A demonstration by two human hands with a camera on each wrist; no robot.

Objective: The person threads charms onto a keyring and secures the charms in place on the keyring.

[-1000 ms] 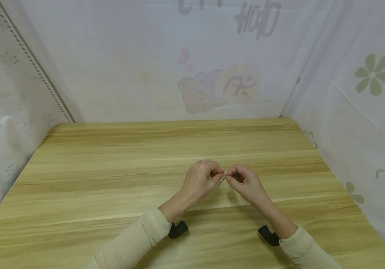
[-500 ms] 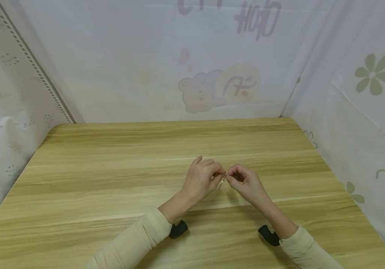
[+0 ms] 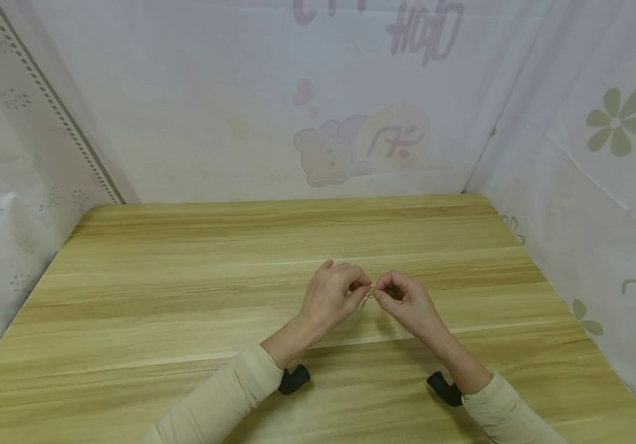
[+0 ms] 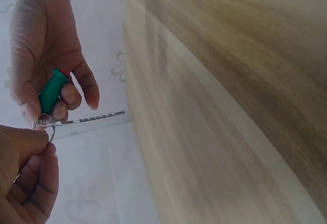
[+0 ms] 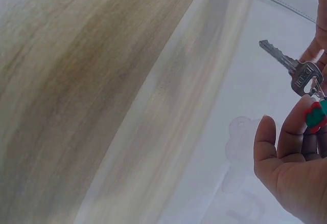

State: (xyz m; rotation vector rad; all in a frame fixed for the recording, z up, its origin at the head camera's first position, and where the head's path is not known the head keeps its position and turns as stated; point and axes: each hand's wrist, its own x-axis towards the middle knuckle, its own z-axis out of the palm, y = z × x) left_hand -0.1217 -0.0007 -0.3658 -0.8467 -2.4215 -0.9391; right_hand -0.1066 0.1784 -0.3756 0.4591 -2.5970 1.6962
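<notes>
Just above the table, my left hand pinches the thin metal key ring between thumb and index finger. Facing it, my right hand pinches the keychain where its metal links meet the ring. A green and red keychain charm lies against the right hand's curled fingers. From the ring a silver key sticks out, its toothed blade pointing away from the fingers. In the head view the fingertips almost meet and cover most of the ring. Whether the key's head is fully threaded on the ring I cannot tell.
A wood-grain table spreads beneath both hands. Pale printed curtains hang behind it and at both sides. Black curved pieces sit under the wrists near the sleeve cuffs.
The left hand's fingertips moved slightly right against the right hand's, then back left a little. Its little finger has lifted away. The right hand has stayed in place.
</notes>
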